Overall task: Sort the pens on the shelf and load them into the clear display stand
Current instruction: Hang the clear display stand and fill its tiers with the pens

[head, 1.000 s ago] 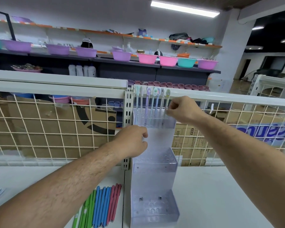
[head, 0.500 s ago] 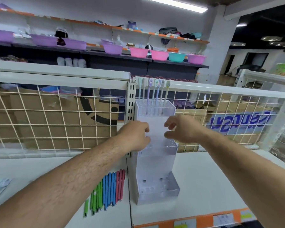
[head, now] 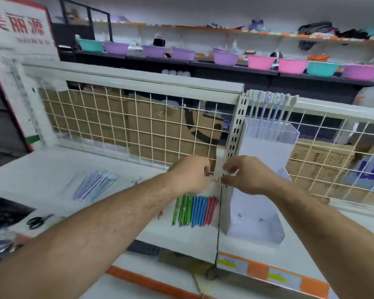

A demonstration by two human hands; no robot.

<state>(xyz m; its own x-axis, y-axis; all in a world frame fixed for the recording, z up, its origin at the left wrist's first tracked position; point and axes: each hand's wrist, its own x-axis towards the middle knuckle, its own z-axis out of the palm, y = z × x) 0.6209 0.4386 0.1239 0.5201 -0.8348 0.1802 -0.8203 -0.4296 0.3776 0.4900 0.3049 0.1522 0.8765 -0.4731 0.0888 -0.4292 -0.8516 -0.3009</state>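
Observation:
The clear display stand point(head: 257, 225) rises in steps at the right of the white shelf point(head: 52, 169); its top tier holds several pastel pens point(head: 270, 113) standing upright. A row of green, blue and red pens point(head: 194, 210) lies flat just left of the stand. Further left lies a clear pack of pastel pens point(head: 95, 184). My left hand point(head: 190, 173) and my right hand point(head: 246, 175) hover close together above the coloured row, in front of the slotted post, left of the stand. The right hand's fingers are loosely curled around nothing. The left hand's fingers are hidden behind its back.
A wire grid panel point(head: 138, 126) and a slotted upright post point(head: 235, 130) back the shelf. Black scissors point(head: 38, 221) lie near the left front edge. A black cable point(head: 218, 234) hangs down the shelf front beside an orange price strip point(head: 268, 275). Coloured basins line the far shelves.
My right hand came down from the pens in the top tier, and both hands left the stand and moved left to the post. The view swung left and down.

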